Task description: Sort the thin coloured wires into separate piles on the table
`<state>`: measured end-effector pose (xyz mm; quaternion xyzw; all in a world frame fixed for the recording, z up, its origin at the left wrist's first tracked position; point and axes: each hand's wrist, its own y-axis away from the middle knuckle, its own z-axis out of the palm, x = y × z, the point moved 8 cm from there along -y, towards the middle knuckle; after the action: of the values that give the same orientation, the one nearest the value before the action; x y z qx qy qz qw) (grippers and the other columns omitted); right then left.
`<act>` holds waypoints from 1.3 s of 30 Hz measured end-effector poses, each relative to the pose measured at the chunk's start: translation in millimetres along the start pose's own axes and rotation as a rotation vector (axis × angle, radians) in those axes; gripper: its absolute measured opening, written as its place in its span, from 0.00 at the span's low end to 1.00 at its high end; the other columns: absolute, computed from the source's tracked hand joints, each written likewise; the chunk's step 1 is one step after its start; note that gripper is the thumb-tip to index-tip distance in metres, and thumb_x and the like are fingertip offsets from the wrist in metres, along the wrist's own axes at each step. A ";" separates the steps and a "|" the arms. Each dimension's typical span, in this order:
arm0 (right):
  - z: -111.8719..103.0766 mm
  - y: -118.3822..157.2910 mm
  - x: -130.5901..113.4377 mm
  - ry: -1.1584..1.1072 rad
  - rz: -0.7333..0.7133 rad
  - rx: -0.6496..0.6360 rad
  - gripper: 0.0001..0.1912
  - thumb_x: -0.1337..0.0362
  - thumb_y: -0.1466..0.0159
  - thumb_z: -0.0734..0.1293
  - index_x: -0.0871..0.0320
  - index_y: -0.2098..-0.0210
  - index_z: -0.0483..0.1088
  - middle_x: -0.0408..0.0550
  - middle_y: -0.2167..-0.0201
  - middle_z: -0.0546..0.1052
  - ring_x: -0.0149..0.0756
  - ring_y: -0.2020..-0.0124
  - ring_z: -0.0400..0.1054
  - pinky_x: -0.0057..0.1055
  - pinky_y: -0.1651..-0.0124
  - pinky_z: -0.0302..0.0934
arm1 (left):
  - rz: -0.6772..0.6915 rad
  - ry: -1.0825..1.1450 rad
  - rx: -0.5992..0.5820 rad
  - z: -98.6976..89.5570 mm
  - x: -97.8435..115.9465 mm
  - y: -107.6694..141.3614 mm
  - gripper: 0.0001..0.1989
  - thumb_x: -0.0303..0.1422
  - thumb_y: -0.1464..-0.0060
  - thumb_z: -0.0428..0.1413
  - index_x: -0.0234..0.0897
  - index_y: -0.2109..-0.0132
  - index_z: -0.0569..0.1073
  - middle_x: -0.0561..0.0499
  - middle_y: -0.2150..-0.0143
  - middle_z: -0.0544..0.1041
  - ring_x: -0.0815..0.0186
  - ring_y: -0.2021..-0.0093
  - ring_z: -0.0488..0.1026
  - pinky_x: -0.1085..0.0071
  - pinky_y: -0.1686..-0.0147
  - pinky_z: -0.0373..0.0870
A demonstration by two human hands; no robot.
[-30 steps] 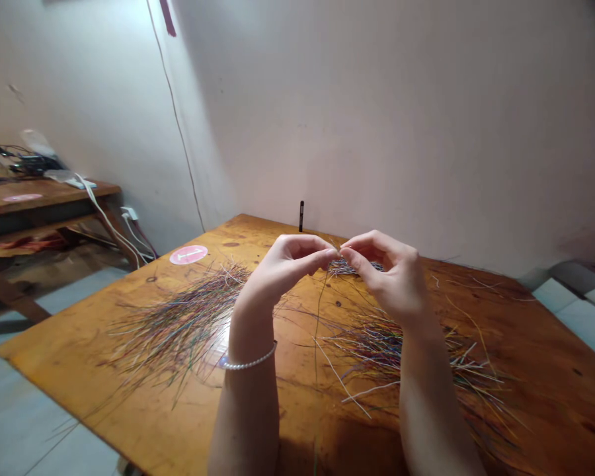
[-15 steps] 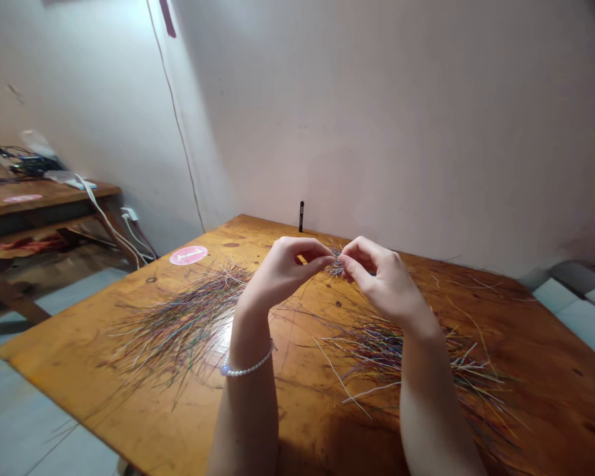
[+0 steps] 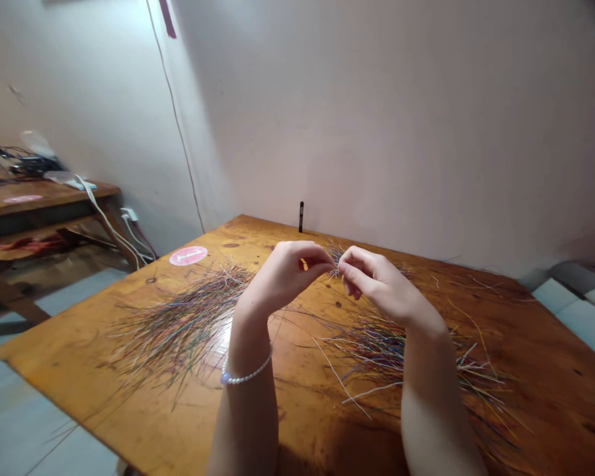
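My left hand (image 3: 287, 277), with a pearl bracelet (image 3: 245, 373) on its wrist, and my right hand (image 3: 379, 285) meet above the middle of the wooden table (image 3: 74, 344). Their fingertips pinch a small tuft of thin coloured wires (image 3: 335, 261) from both sides, and the fingers hide most of it. A loose pile of thin multicoloured wires (image 3: 183, 330) lies below my left forearm. Another pile (image 3: 381, 350) spreads beneath and beyond my right forearm.
A small black upright object (image 3: 301, 217) stands beyond the table's far edge, against the wall. A round pink sticker (image 3: 188, 255) marks the table's far left. A second wooden table (image 3: 44, 197) with cables and a wall socket (image 3: 129, 213) stands at the left.
Both hands have sunk a little toward the table, and my right hand has turned slightly. The fingertips stay together on the wire tuft, and the piles on the table look unchanged.
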<state>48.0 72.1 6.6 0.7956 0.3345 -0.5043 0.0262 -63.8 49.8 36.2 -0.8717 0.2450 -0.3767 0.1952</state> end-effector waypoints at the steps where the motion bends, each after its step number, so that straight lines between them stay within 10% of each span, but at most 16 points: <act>1: 1.2 0.1 0.3 -0.050 0.005 -0.023 0.11 0.60 0.34 0.58 0.57 0.71 0.62 0.40 0.79 0.67 0.28 0.78 0.62 0.27 0.74 0.58 | 0.000 -0.001 0.004 -0.5 0.6 -0.1 0.06 0.26 0.47 0.55 0.35 0.68 0.77 0.53 0.72 0.77 0.72 0.72 0.68 0.75 0.71 0.64; 11: -0.3 0.3 -3.7 -0.347 -0.048 -0.054 0.16 0.54 0.33 0.57 0.58 0.71 0.64 0.40 0.81 0.67 0.25 0.80 0.63 0.24 0.77 0.59 | 0.006 0.099 0.084 -7.0 6.7 -0.7 0.07 0.26 0.45 0.52 0.34 0.70 0.72 0.54 0.73 0.73 0.72 0.71 0.66 0.75 0.69 0.64; 24: -20.0 9.8 -33.1 0.051 -0.329 0.334 0.13 0.68 0.38 0.63 0.52 0.53 0.67 0.44 0.62 0.74 0.29 0.68 0.69 0.29 0.65 0.66 | -0.033 0.174 0.105 -9.0 4.7 -1.5 0.07 0.29 0.44 0.52 0.35 0.71 0.69 0.54 0.76 0.67 0.72 0.73 0.62 0.73 0.72 0.62; 39: -26.6 22.6 -49.4 0.241 -0.526 0.523 0.06 0.66 0.39 0.67 0.49 0.66 0.76 0.42 0.68 0.78 0.34 0.66 0.72 0.34 0.61 0.67 | -0.022 0.259 0.072 -9.4 7.8 1.1 0.08 0.30 0.44 0.53 0.35 0.71 0.70 0.54 0.76 0.66 0.72 0.74 0.61 0.74 0.74 0.61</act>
<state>68.3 39.7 53.5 0.7159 0.3881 -0.4652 -0.3472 -66.5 43.0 46.0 -0.8108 0.2450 -0.4968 0.1890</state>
